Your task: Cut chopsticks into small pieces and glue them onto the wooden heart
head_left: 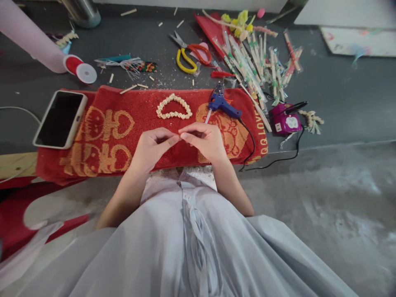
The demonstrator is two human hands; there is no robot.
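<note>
Over the front part of a red towel (pixel 148 103), my left hand (pixel 154 146) and my right hand (pixel 206 142) meet with thumbs and forefingers pinched together. Whatever lies between the fingertips is too small to make out. Just beyond them rests a half-moon-shaped frame (pixel 174 107) of short cream-coloured pieces. A blue glue gun (pixel 225 103) lies on the towel behind my right hand, its cord running off to the right.
A phone (pixel 62 119) lies at the towel's left end. Farther back are scissors (pixel 187 51), a red ribbon spool (pixel 79 68) and many wrapped chopsticks (pixel 247 57). A purple power adapter (pixel 286 119) stands to the right. Small stick pieces (pixel 128 89) are scattered about.
</note>
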